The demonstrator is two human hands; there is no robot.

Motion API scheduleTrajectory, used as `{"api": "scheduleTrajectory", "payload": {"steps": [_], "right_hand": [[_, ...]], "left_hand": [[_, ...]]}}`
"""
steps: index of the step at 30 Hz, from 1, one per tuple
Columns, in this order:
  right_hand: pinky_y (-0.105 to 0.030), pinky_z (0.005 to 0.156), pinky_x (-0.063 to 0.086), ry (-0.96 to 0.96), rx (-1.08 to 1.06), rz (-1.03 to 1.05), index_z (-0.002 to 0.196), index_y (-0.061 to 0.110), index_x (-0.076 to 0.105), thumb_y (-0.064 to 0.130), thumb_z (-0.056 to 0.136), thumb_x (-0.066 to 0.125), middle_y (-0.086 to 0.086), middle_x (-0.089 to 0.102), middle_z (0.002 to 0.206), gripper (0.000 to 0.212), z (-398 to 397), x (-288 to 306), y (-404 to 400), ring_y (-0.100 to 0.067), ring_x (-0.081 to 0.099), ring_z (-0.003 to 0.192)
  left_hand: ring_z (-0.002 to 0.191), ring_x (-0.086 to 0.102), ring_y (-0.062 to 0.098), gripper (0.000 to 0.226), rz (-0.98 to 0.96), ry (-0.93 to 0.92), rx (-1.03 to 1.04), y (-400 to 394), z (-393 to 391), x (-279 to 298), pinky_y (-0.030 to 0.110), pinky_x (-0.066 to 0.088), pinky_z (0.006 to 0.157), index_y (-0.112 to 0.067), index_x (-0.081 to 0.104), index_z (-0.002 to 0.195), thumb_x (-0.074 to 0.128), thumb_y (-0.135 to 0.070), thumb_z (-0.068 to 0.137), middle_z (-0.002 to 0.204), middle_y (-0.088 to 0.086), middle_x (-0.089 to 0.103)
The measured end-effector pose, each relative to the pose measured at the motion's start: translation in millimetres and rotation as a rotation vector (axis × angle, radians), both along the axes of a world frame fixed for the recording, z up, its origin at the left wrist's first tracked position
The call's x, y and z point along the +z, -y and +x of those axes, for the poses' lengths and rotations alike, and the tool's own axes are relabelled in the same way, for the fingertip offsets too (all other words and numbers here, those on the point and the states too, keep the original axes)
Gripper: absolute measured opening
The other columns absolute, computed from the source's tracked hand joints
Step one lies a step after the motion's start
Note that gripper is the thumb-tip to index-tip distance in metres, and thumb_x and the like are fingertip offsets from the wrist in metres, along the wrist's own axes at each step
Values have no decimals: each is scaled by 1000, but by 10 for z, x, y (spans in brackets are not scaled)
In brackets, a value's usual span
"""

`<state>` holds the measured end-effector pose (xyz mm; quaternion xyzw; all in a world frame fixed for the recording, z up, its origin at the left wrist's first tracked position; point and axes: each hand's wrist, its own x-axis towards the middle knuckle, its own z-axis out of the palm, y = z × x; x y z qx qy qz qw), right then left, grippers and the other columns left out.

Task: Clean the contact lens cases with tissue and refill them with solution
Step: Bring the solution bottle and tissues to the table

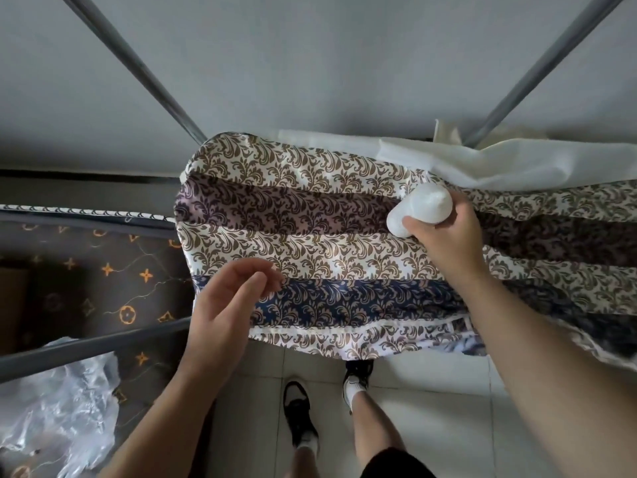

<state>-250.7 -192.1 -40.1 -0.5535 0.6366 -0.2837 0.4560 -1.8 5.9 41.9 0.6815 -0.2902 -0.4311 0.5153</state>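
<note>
White plastic, a small solution bottle (pixel 418 210), is gripped in the right hand (pixel 444 232), thumb and fingers curled round it, above the patterned bed cover (pixel 310 208). The left hand (pixel 224 305) is half open, its fingers loosely bent, and I cannot tell if they pinch something small. No contact lens case or tissue is visible in this head view. I think the risk is here: if the bottle is uncapped and tilts, solution can spill on the fabric, and a small case set on soft bedding can tip over.
</note>
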Motion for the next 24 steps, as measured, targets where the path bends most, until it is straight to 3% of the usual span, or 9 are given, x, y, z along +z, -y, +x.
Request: {"api": "scheduleTrajectory", "payload": {"steps": [3, 7, 9, 13, 17, 24], "right_hand": [[-19, 76, 54, 79, 39, -13, 118, 41, 53, 43, 66, 85, 13, 61, 120, 61, -130, 546, -412, -5, 63, 103], [-22, 72, 59, 207, 71, 23, 117, 40, 59, 42, 64, 85, 10, 65, 112, 59, -325, 1235, -1167, -1, 67, 95], [-19, 71, 57, 289, 53, 35, 110, 44, 61, 40, 64, 85, 17, 67, 104, 52, -411, 1518, -1595, 1, 68, 92], [-14, 66, 52, 303, -28, 18, 112, 40, 62, 41, 60, 84, 19, 68, 98, 56, -565, 1908, -2495, 4, 66, 85], [-17, 74, 54, 353, -95, -9, 110, 50, 64, 40, 61, 85, 12, 70, 111, 55, -720, 2143, -3285, -4, 69, 100], [-30, 87, 52, 305, -209, -28, 120, 44, 61, 42, 63, 84, 16, 68, 119, 62, -1021, 2325, -4354, -7, 66, 108]], "left_hand": [[90, 68, 22, 20, -8, -21, -36, -187, 8, 292, 27, 57, 83, -10, 71, 106, 56, -19, 94, 97, 11, 74], [83, 66, 23, 22, -29, -43, -85, -670, -17, 699, 28, 57, 78, -20, 73, 104, 58, -30, 90, 93, 7, 73], [81, 65, 23, 22, -12, -23, -143, -968, -49, 857, 27, 56, 74, -21, 73, 104, 58, -30, 90, 93, 6, 74], [75, 63, 24, 18, 22, -2, -203, -1563, -131, 1098, 25, 54, 67, -19, 73, 103, 58, -19, 93, 89, 9, 73], [72, 60, 24, 23, 57, -12, -276, -2058, -251, 1245, 24, 52, 63, -10, 72, 99, 52, 1, 100, 84, 12, 71], [72, 60, 24, 26, 59, -53, -373, -2403, -557, 1437, 23, 53, 61, -12, 74, 95, 52, 2, 100, 83, 14, 70]]}}
